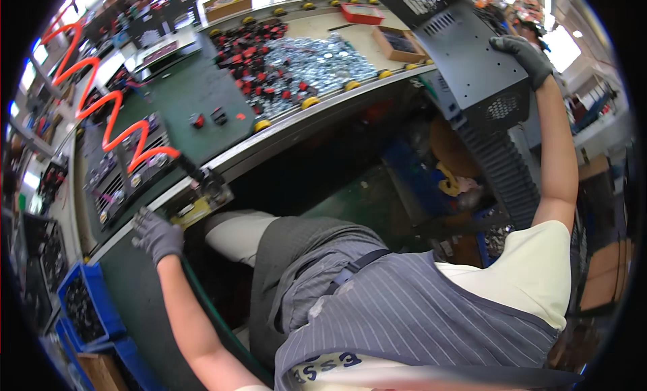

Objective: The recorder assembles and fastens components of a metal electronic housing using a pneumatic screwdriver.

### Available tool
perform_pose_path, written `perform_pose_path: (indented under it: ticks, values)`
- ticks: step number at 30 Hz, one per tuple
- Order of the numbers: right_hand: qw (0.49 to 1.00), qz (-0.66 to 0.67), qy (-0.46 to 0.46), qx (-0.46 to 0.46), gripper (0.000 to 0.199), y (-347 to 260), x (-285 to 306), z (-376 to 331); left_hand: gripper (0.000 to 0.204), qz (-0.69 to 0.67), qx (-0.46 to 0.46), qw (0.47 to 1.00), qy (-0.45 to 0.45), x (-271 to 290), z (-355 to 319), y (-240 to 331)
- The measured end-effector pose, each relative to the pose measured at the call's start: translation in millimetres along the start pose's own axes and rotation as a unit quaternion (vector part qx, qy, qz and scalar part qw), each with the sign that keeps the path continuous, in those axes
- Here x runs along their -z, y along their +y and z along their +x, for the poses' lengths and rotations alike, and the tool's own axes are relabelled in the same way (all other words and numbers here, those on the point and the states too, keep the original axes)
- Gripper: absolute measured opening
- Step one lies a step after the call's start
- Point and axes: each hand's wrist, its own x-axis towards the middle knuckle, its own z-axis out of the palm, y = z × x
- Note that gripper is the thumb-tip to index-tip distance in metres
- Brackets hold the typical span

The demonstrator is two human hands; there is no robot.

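My right hand [524, 59], in a grey glove, reaches out at the far right. Its fingers are bent over the edge of a dark grey metal computer case [465, 57] that stands tilted, with vent slots and a perforated patch. My left hand [159, 236], also gloved, lies at the edge of the green bench [125, 276] with its fingers apart and nothing in them. Close to it, a pneumatic screwdriver [212, 189] on a coiled orange air hose [111, 115] rests by the bench edge, beside a yellow piece [192, 212].
Blue bins [87, 303] of dark small parts stand at the lower left. Beyond the bench rail lie heaps of silver screws [317, 61] and red-and-black parts [249, 51]. Cardboard boxes [397, 44] and a red tray [362, 14] sit farther back. A ribbed dark stack [499, 165] stands below the case.
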Motion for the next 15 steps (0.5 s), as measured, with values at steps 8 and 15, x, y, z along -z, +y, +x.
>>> perform_pose_path:
  ticks: [8, 15]
  values:
    - [0.884, 0.309, -0.350, 0.033, 0.032, -86, -248, -75, 0.087, -0.017, -0.091, 0.993, 0.069, -40, -26, -32]
    - [0.723, 0.279, -0.632, 0.000, 0.026, -115, -396, -128, 0.066, -0.740, -0.132, 0.656, -0.067, -13, -160, -77]
